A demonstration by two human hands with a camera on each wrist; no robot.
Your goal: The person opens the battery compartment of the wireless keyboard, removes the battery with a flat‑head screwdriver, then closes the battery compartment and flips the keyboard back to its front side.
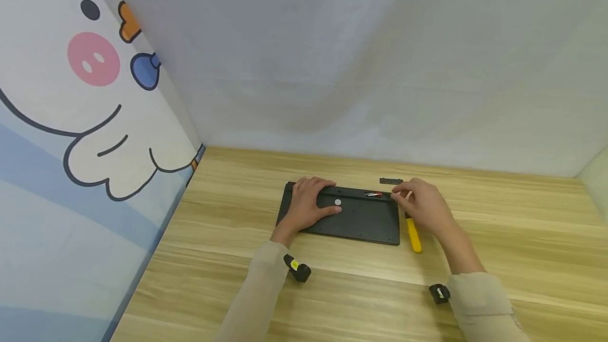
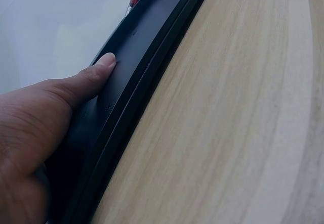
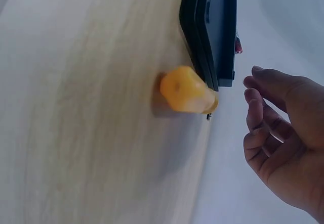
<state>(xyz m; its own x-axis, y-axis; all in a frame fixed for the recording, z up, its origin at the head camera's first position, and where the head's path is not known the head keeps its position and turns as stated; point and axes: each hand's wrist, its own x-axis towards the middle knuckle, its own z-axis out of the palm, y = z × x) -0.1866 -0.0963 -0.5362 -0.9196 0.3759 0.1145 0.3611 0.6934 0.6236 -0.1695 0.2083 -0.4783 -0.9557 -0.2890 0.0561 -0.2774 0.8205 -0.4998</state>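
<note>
A black keyboard point(image 1: 366, 220) lies face down on the table, its long battery slot open along the far edge. A red and silver battery point(image 1: 373, 194) shows in that slot. My left hand point(image 1: 309, 205) grips the keyboard's left part, fingers bent over the far edge and thumb point(image 2: 104, 67) on the flat back. By the slot's right end is my right hand point(image 1: 423, 203), fingers curled and thumb tip close to the index tip; in the right wrist view point(image 3: 291, 125) I see nothing between them.
Beyond the keyboard lies a small black cover strip point(image 1: 391, 181). A yellow-handled tool point(image 1: 414, 235), perhaps a screwdriver, rests right of the keyboard, beneath my right hand. A white round sticker point(image 1: 338, 202) is on the keyboard's back. Pale cloth point(image 1: 380, 67) hangs behind the table.
</note>
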